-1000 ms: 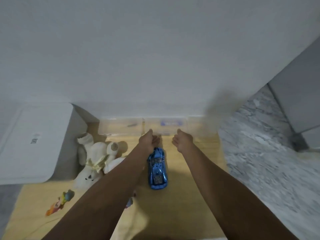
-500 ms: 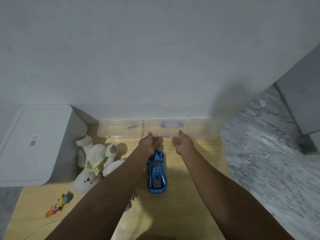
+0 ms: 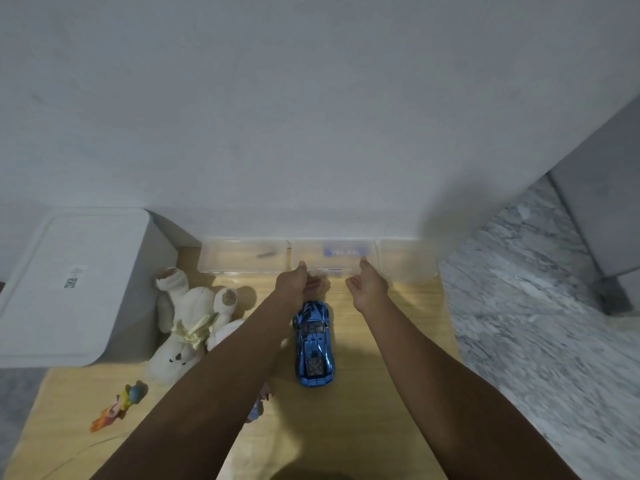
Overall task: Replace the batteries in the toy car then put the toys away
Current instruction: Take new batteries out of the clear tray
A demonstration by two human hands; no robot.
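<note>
Head view: one blue toy car (image 3: 314, 344) mid-tabletop; three clear trays (image 3: 244, 256) line the far edge. Left hand (image 3: 298, 285) and right hand (image 3: 367, 287) reach there, relaxed, grasping nothing. One plush bear (image 3: 185, 323) lies left.

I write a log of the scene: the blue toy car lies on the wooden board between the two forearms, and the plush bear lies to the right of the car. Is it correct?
Not quite. The head view shows the plush bear to the left of the blue toy car, beside the white box. The car does lie on the wooden board between the forearms.
</note>
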